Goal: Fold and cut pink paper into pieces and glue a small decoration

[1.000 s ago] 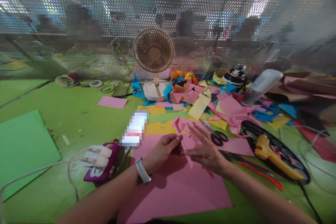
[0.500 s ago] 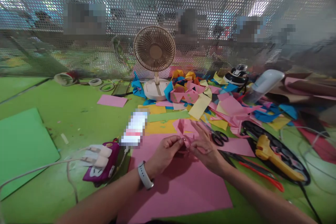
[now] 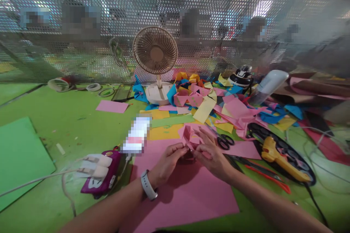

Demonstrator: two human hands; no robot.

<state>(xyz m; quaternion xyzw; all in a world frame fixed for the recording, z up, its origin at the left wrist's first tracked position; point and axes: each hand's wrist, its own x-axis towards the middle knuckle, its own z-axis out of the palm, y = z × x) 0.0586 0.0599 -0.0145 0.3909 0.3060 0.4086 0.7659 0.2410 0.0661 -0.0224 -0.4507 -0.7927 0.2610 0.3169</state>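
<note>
Two grips sit nearly fingertip to fingertip on one folded pink paper (image 3: pixel 187 133). The left grip (image 3: pixel 171 159) is pinched closed, thumb against forefinger, on the paper's near end. The right grip (image 3: pixel 212 156) has its thumb and forefinger drawn together at the same piece, just beside the left one's tips, while its other fingers stretch loosely forward. The folded paper rises just ahead of the tips, between the two grips; exactly where each pad presses is too small to tell.

Below both grips lies a large pink sheet (image 3: pixel 180 200), its surface running back toward the wearer. Its right edge ends near the right forearm, with green counter (image 3: pixel 254 214) showing past it. Close to the right of the right grip are scissors (image 3: pixel 225 141), handles nearest; farther right, a red-handled tool (image 3: pixel 279 185) and a yellow glue gun (image 3: pixel 286 160) on a black tray (image 3: pixel 254 130) bound that side. Left of the left grip, a phone (image 3: pixel 137 134) and a purple case (image 3: pixel 116 160) stand apart from it, limiting sideways room there. Ahead, beyond the fingertips, flat paper strips lead to a heap of coloured scraps (image 3: pixel 235 111) and a fan (image 3: pixel 156 54).
</note>
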